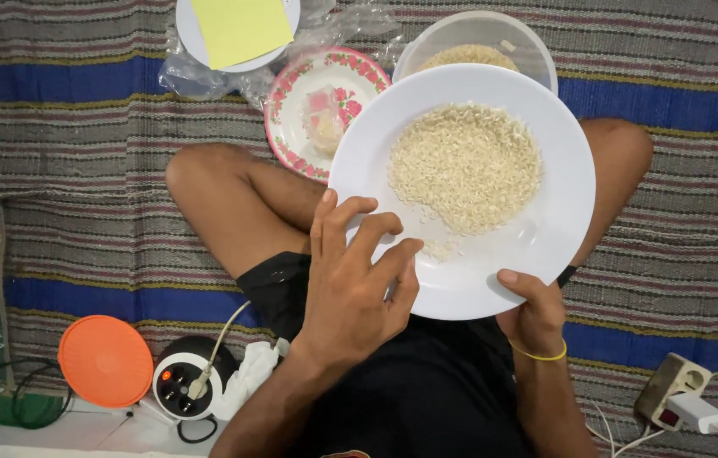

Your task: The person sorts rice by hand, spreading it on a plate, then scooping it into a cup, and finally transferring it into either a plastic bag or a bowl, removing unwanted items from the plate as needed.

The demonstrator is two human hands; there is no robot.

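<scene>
A white plate (546, 229) holding a heap of uncooked rice (465, 165) is held above my lap. My right hand (533, 314), with a yellow band at the wrist, grips the plate's near rim, thumb on top. My left hand (350, 280) rests over the plate's left rim, back up and fingers spread. Its fingertips lie next to a few stray grains (437, 248) apart from the heap, and it holds nothing. I sit cross-legged with my knees either side of the plate.
Behind the plate stand a clear tub of rice (482, 38), a flowered plate (291, 110), and a white lid with a yellow sheet (240, 25) on a plastic bag. An orange lid (104, 360), a black round device (185, 377) and a power strip (681, 390) lie on the striped mat.
</scene>
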